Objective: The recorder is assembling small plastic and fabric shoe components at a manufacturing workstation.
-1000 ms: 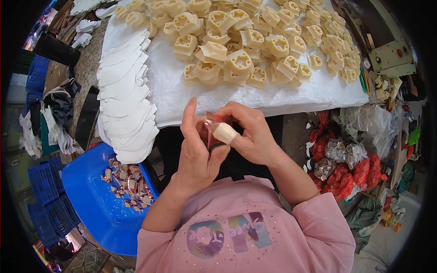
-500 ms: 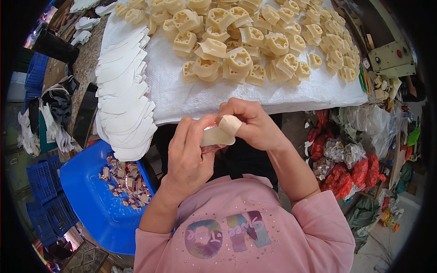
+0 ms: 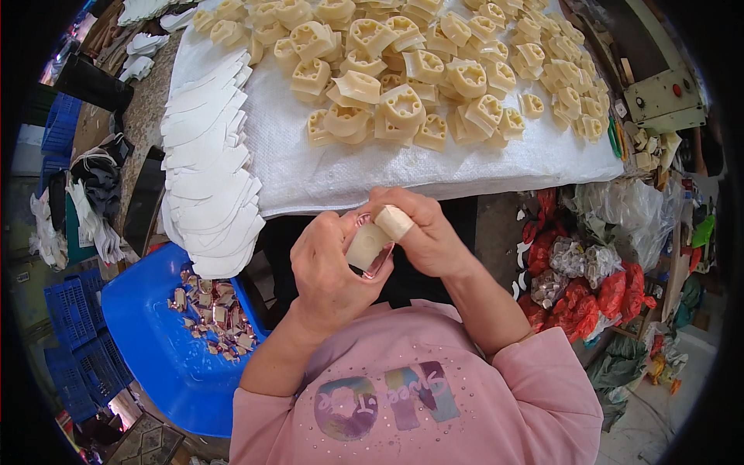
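Note:
In front of my chest, my left hand point(image 3: 332, 260) is wrapped round a small hollow piece point(image 3: 363, 248) with a beige inner face and shiny pink metallic edges. I cannot tell its exact kind. My right hand point(image 3: 428, 232) closes on the upper right edge of the same piece, its thumb bent over the rim. A beige cover, like tape, wraps that thumb point(image 3: 394, 222). My fingers hide the far side of the piece. Below and left of my hands, a blue tub point(image 3: 147, 333) holds many small pink-and-beige shiny pieces point(image 3: 217, 314).
A table with a white woven cover point(image 3: 310, 182) stands ahead, bearing piled cream moulded rings with holes point(image 3: 403, 105). Overlapping white curved sheets point(image 3: 209, 178) line its left side. Red and clear plastic bags point(image 3: 577, 298) lie at right; blue crates point(image 3: 74, 310) stand far left.
Both hands have come slightly lower and nearer to me. The piece has been tilted, so that its beige inner face and pink rim show more.

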`<state>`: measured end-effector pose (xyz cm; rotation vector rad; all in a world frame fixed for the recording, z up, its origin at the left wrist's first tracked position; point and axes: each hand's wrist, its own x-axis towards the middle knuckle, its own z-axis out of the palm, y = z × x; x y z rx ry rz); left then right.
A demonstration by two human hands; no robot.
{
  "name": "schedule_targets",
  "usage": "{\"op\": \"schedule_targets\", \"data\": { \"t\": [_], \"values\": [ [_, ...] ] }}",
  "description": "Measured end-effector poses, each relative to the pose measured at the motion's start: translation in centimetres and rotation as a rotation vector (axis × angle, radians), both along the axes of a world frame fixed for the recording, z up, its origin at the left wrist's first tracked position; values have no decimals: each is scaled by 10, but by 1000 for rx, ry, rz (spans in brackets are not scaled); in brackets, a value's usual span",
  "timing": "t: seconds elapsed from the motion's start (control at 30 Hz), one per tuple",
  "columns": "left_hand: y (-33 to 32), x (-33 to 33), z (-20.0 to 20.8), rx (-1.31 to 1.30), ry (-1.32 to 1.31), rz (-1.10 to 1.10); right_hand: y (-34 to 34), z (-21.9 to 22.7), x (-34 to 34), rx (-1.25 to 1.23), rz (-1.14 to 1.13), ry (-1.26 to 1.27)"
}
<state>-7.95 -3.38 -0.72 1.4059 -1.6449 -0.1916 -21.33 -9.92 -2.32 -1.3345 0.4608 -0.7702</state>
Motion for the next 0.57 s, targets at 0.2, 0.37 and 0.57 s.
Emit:
{"op": "schedule_targets", "data": {
  "t": [0.2,0.37,0.57],
  "values": [
    [-4,0,-7,-40,-36,125,7,-18,7,362,-70,-116],
    [-3,-1,-10,-64,-23,144,14,-15,16,485,-53,-340],
    [-4,4,-22,-85,-137,201,15,-15,22,-410,-302,273]
  ]
}}
